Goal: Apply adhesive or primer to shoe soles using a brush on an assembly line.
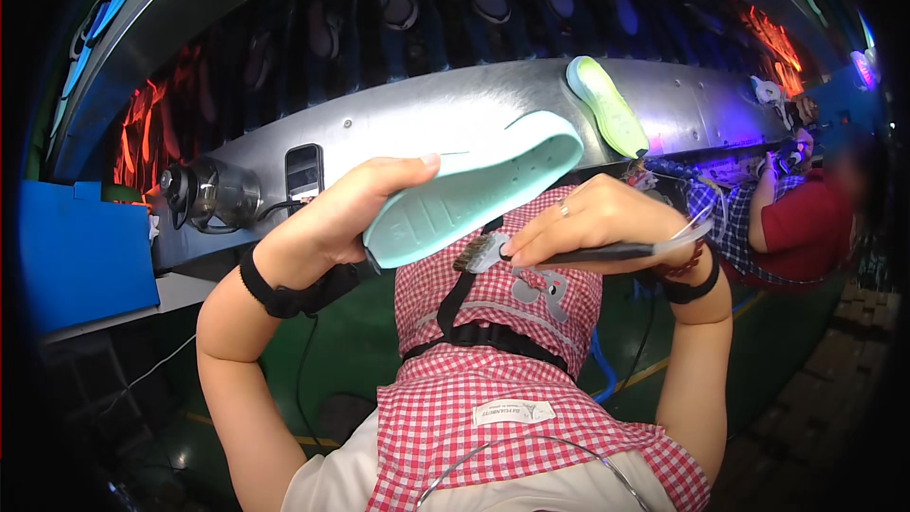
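Observation:
My left hand (365, 199) grips a mint-green shoe sole (464, 199) by its near left end, the thumb over its rim. The sole is tilted, and its ribbed, hollowed inner side faces me. In my right hand (602, 228) is a brush (482, 254) with short dark bristles and a black handle, a clear thin tube running along it. The bristles are just below the sole's lower edge; I cannot tell whether they touch it. Fingers of the right hand close around the brush near its head.
A yellow-green sole (607, 106) lies on the metal ledge (427, 104) ahead. Beyond it, several soles sit in a dark row with orange glowing ends. At left are a clear jar (223, 192) with a black lid and a blue box (90, 261). Another person (806, 218) works at far right.

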### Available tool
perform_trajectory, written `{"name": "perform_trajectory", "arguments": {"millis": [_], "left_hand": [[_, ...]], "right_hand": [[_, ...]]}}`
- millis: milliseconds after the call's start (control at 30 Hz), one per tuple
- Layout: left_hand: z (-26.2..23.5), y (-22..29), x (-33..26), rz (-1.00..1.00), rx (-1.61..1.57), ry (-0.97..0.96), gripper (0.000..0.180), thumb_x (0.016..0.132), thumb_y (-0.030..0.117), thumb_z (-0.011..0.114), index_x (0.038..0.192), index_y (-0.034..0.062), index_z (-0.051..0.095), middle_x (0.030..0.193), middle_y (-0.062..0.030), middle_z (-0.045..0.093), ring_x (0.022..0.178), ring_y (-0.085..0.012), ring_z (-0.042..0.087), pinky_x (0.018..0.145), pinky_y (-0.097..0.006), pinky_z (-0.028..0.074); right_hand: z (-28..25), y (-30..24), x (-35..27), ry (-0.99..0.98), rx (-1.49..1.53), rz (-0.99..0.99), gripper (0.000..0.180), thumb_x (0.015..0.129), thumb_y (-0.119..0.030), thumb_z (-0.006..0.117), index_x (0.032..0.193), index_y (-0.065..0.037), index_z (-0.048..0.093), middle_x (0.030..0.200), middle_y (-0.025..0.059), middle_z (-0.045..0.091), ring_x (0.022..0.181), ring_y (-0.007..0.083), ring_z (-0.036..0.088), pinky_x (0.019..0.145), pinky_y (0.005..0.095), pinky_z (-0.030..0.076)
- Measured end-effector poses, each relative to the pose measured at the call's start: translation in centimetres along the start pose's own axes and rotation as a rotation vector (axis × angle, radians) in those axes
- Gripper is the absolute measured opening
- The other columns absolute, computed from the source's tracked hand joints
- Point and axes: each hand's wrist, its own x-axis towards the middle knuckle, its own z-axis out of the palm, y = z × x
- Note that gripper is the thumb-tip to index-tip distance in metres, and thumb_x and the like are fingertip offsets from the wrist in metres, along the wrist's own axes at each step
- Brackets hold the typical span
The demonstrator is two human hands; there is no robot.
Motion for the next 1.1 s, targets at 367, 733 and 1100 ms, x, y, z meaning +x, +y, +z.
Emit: {"name": "perform_trajectory", "arguments": {"millis": [367, 733, 1100], "left_hand": [[-0.6, -0.1, -0.6, 0.049, -0.045, 0.043, 0.046, 0.087, 0.030, 0.051, 0.116, -0.0051, 0.050, 0.106, -0.0135, 0.059, 0.089, -0.0156, 0.060, 0.076, -0.026, 0.049], [-0.7, -4.7, 2.8, 0.192, -0.630, -0.081, 0.046, 0.090, 0.027, 0.040, 0.121, -0.0064, 0.040, 0.112, -0.0198, 0.055, 0.099, -0.0288, 0.058, 0.083, -0.044, 0.050], [-1.4, -1.9, 1.1, 0.492, -0.543, 0.045, 0.049, 0.090, 0.031, 0.035, 0.124, -0.0043, 0.039, 0.114, -0.0210, 0.053, 0.097, -0.0331, 0.058, 0.082, -0.049, 0.049]], "right_hand": [[-1.6, 1.4, -0.1, 0.119, -0.099, 0.009, 0.022, 0.073, -0.008, 0.062, 0.093, 0.000, 0.063, 0.096, 0.0148, 0.064, 0.086, 0.0265, 0.064, 0.075, 0.0323, 0.051], [2.1, 4.9, -0.1, 0.735, 0.549, 0.418, 0.019, 0.077, -0.001, 0.063, 0.096, 0.004, 0.063, 0.078, 0.0087, 0.064, 0.055, 0.0073, 0.057, 0.050, 0.0175, 0.047], [5.3, 3.2, -0.8, 0.806, 0.621, 0.124, 0.018, 0.074, -0.001, 0.064, 0.092, 0.004, 0.063, 0.086, 0.0158, 0.064, 0.051, 0.0059, 0.053, 0.043, 0.0164, 0.040]]}}
